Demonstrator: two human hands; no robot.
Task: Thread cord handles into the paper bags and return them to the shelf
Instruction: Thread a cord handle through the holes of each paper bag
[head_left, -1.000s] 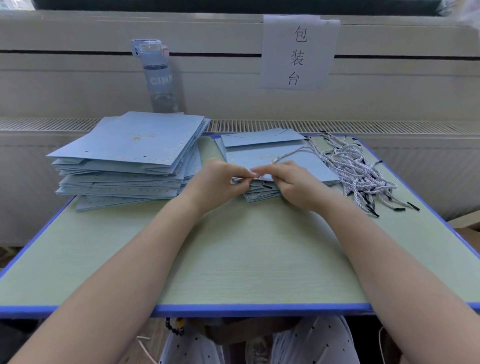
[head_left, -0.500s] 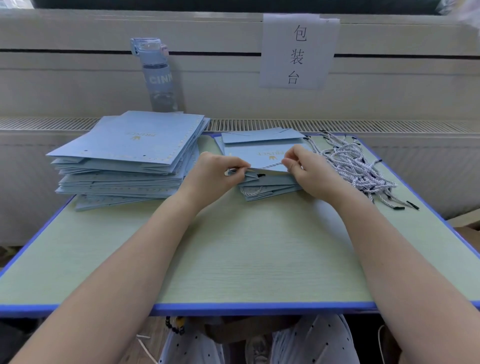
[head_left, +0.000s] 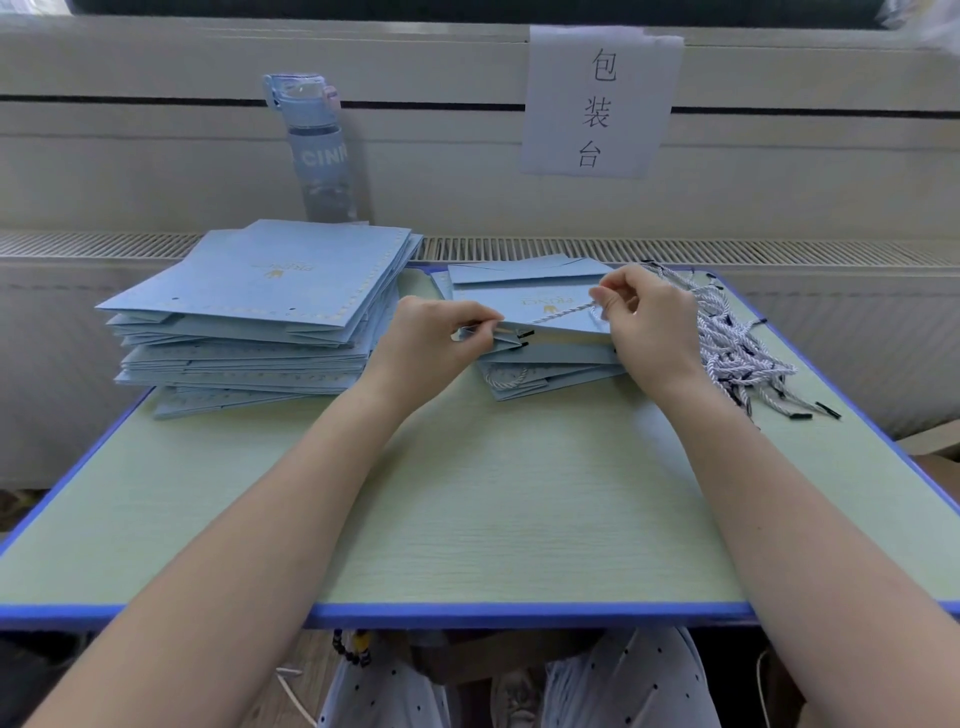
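1. Head view: the left hand (head_left: 434, 340) pinches the near edge of the top flat light-blue paper bag (head_left: 524, 306), thumb and fingers closed on the paper.
2. The right hand (head_left: 652, 325) pinches a twisted white-and-grey cord (head_left: 563, 313), which runs across that bag towards the left hand.
3. The bag tops a small stack of blue bags (head_left: 550, 376) at mid-table; a taller stack of flat blue bags (head_left: 270, 291) lies to the left.
4. A loose pile of black-tipped cords (head_left: 743, 358) lies just right of the right hand, on the pale green, blue-edged table (head_left: 493, 519).

Single head-worn wide-angle view, facing forward and down, close over the table (head_left: 519, 519)
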